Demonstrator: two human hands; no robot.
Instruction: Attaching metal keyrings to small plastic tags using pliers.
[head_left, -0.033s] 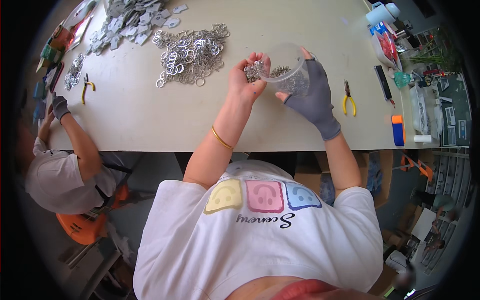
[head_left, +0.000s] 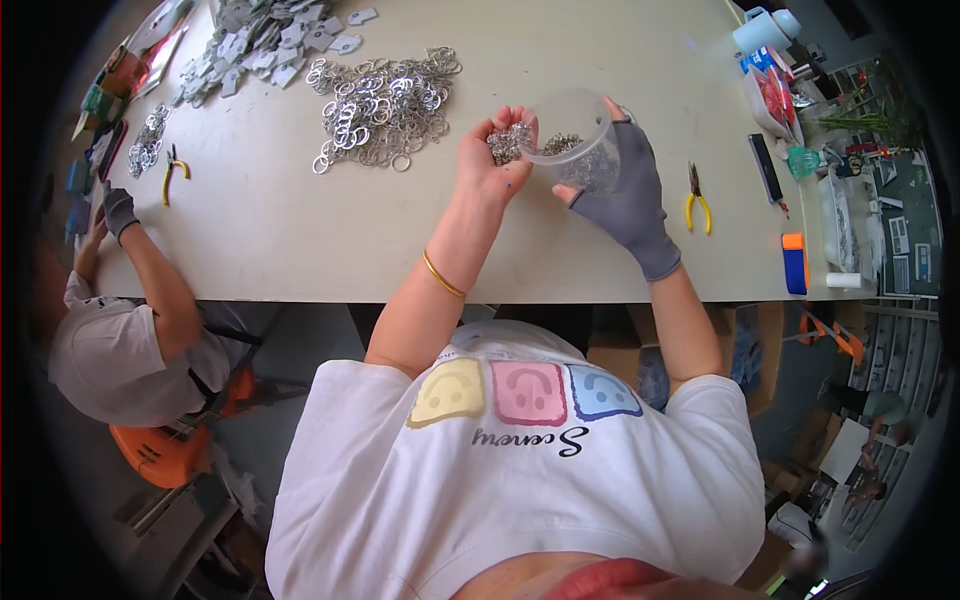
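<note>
My bare left hand (head_left: 493, 160) is cupped palm up, its fingers curled around a heap of small silvery metal pieces (head_left: 506, 145). They are too small to name exactly. Against its fingertips rests the rim of a clear plastic tub (head_left: 572, 112), tipped toward the palm. More of the small metal pieces (head_left: 562, 143) lie inside. My right hand (head_left: 632, 200), in a grey fingerless glove, grips the tub from the right side, with the thumb below. Left of my hands is a pile of silver metal rings (head_left: 380, 108) on the table.
Grey-white flat tags (head_left: 262, 45) are heaped at the far left. Yellow-handled pliers (head_left: 697, 200) lie to the right; another pair (head_left: 174, 176) lies near a co-worker's gloved hand (head_left: 120, 212). A smaller ring pile (head_left: 149, 140) is beside it. An orange-and-blue object (head_left: 795, 263) sits by the right edge.
</note>
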